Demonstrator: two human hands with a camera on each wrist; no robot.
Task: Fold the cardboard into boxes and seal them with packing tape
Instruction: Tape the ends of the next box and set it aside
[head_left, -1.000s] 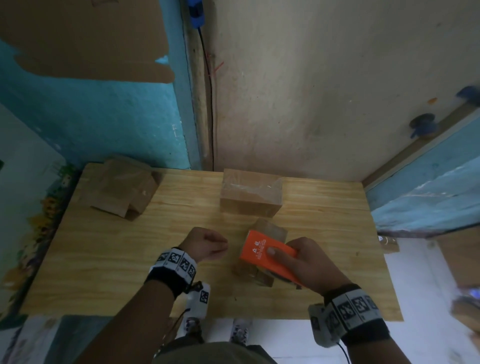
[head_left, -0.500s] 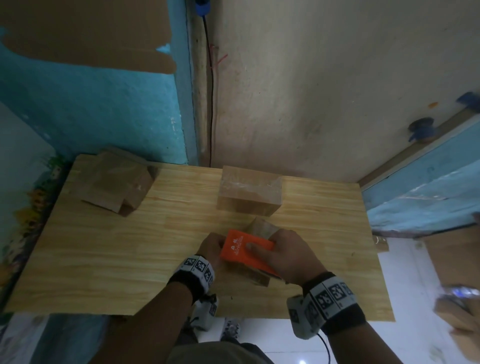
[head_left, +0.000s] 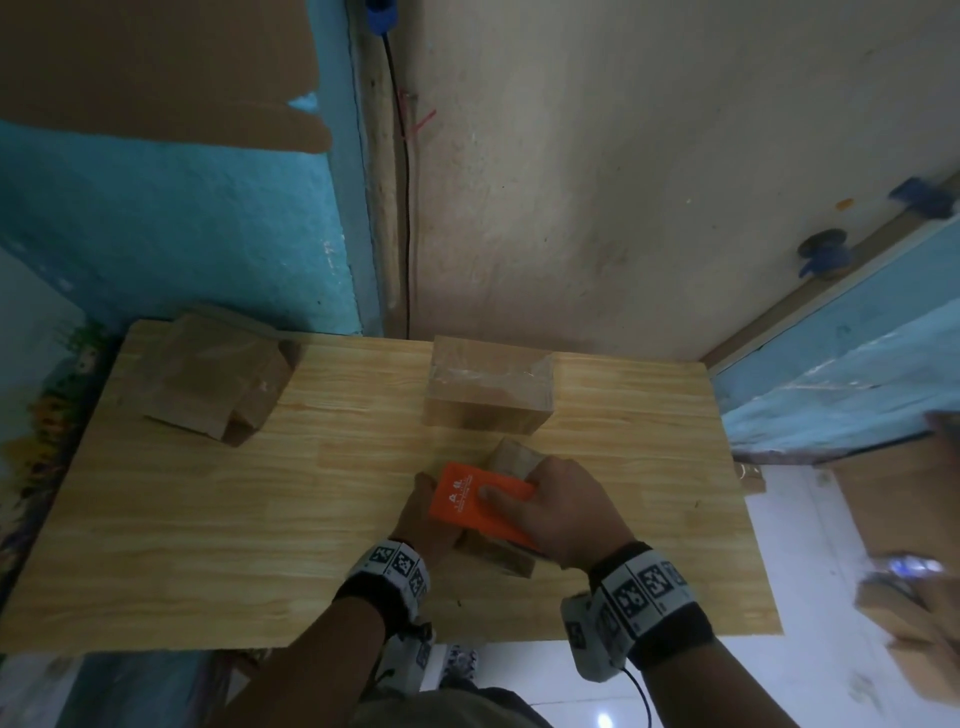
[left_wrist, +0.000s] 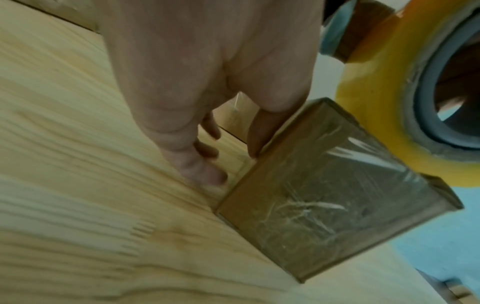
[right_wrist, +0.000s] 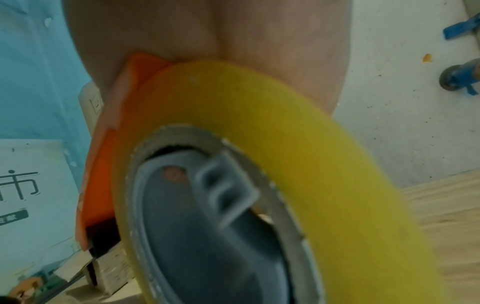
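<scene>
Two hands worked one small box (head_left: 511, 457) at the table's (head_left: 208, 519) five o'clock: right hand (head_left: 561, 506) gripping the dispenser (head_left: 478, 501), left hand (head_left: 423, 519) lightly pinching the box, which should be braced firmly while taping.

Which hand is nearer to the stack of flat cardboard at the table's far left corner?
Left. The left hand sits beside the small box on the side facing the flat cardboard stack; the right hand, gripping the orange tape dispenser, lies farther from it.
</scene>
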